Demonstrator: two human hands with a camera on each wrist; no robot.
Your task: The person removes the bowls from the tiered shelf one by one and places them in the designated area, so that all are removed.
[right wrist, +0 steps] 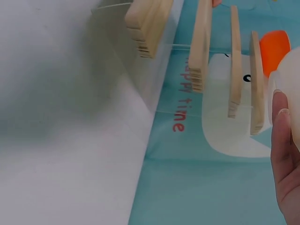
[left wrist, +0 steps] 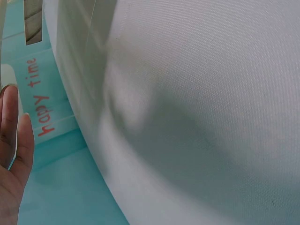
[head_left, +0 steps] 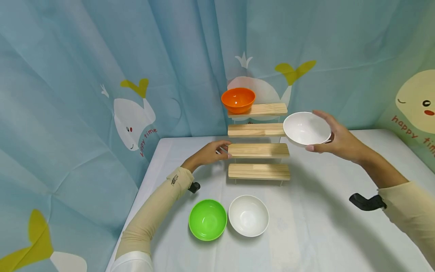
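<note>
In the head view my right hand (head_left: 343,141) grips a white bowl (head_left: 307,128) by its right side, thumb at the near rim and fingers at the far one. The bowl is held up beside the right end of a stepped wooden shelf rack (head_left: 259,150). My left hand (head_left: 212,153) holds the left end of the rack's third board from the top, finger and thumb on either edge. An orange bowl (head_left: 238,100) stands on the top board, at its left end. The left wrist view shows only part of the left hand (left wrist: 14,140).
On the white table (head_left: 306,234), in front of the rack, a green bowl (head_left: 207,220) and a second white bowl (head_left: 249,216) sit side by side, openings up. A blue curtain (head_left: 190,75) with whale prints hangs behind and along the left.
</note>
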